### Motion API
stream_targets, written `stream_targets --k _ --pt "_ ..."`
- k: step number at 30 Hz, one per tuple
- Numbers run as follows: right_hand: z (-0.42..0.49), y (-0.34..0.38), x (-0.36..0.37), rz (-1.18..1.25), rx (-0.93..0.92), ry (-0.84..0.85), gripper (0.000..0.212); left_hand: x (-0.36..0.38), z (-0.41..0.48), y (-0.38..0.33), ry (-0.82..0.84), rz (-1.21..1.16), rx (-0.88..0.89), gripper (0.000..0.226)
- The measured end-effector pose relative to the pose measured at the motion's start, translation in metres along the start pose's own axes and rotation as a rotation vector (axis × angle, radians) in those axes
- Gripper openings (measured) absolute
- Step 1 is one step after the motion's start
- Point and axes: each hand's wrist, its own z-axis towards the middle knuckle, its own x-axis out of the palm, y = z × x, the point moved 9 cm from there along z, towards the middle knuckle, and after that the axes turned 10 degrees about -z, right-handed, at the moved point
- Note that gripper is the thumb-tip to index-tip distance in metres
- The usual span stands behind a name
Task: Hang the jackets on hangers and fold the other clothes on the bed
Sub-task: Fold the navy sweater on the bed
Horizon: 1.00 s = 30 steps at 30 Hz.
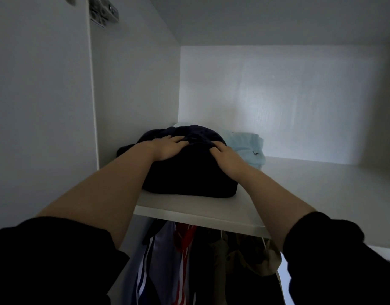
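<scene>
Pale-blue cloth (249, 146) sits behind the dark bundle (189, 172); jackets (185, 249) hang below.

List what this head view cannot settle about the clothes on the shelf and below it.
In the head view:
dark garment: too dark to tell its kind or folds.
light blue garment: mostly hidden behind the dark garment.
hanging clothes: tops hidden by the shelf, bottoms cut off by the frame edge.
right hand: fingertips lost in dark fabric, so gripping or pressing is unclear.
</scene>
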Motion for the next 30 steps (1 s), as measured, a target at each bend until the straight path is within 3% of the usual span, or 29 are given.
stream_targets --k 4,7,11,14,16,22,30 --pt "-0.002 0.000 0.001 0.017 0.007 -0.015 0.047 -0.001 0.002 -0.005 0.002 0.072 0.025 0.054" --pt "-0.002 0.003 -0.004 -0.113 0.005 0.079 0.047 -0.006 -0.002 -0.012 -0.041 0.112 0.048 0.053" --pt "0.000 0.018 -0.032 -0.238 -0.030 -0.095 0.042 -0.042 -0.016 -0.024 -0.401 0.166 0.127 0.047" --pt "-0.003 0.023 -0.011 -0.194 -0.064 0.008 0.046 -0.020 -0.011 -0.018 -0.140 -0.019 0.133 0.050" --pt "-0.005 0.021 -0.005 -0.199 -0.051 0.031 0.047 -0.016 -0.013 -0.016 -0.123 -0.025 0.111 0.050" --pt "-0.029 0.022 -0.039 -0.296 -0.010 -0.217 0.046 -0.047 -0.043 -0.059 -0.485 0.031 0.256 0.039" --pt "-0.108 0.003 -0.099 -0.583 0.097 -0.438 0.043 -0.035 -0.087 -0.144 -0.535 -0.070 0.484 0.043"
